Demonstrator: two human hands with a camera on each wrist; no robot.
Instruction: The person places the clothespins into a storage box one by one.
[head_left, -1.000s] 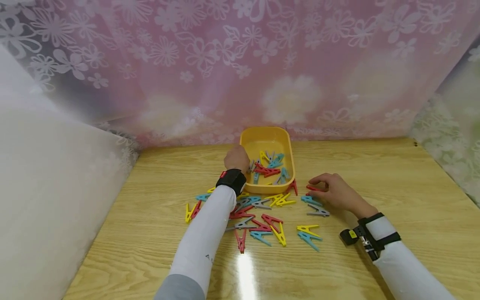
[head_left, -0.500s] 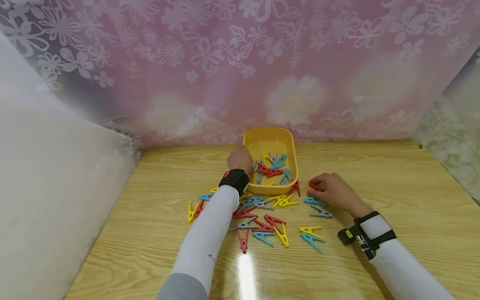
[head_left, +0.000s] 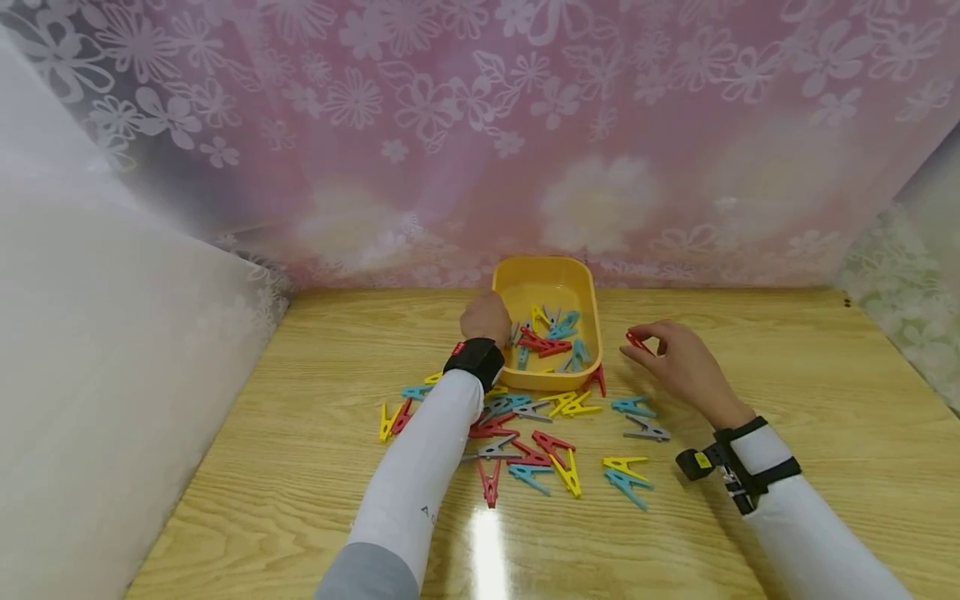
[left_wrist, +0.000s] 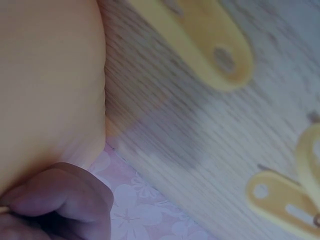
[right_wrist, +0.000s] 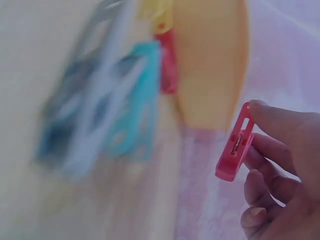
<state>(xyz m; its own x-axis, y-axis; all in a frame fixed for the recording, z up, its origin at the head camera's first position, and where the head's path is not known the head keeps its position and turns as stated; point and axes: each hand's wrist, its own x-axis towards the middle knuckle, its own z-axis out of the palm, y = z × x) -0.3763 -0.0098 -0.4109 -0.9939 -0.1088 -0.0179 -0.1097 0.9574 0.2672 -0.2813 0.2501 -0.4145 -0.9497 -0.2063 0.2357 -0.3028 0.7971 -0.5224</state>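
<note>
A yellow plastic tray (head_left: 551,382) stands against the back of the table with several clothespins inside. My left hand (head_left: 485,318) grips its left side; in the left wrist view, curled fingers (left_wrist: 65,200) lie at the edge of the tray wall (left_wrist: 50,90). To the right of the tray, my right hand (head_left: 686,367) is raised above the table. It pinches a red clothespin (right_wrist: 235,147) between thumb and fingers. Below that hand lie a blue clothespin (head_left: 633,406) and a grey clothespin (head_left: 647,428).
In front of the tray many red, yellow, blue and grey clothespins (head_left: 528,454) are scattered, partly under my left arm. A red clothespin (head_left: 597,380) touches or nearly touches the tray's front right corner. A flowered curtain (head_left: 420,192) hangs behind the wooden table (head_left: 300,433).
My right hand has lifted the red clothespin from beside the blue one and turned it upward. My left hand stays on the tray. The whole view has shifted slightly.
</note>
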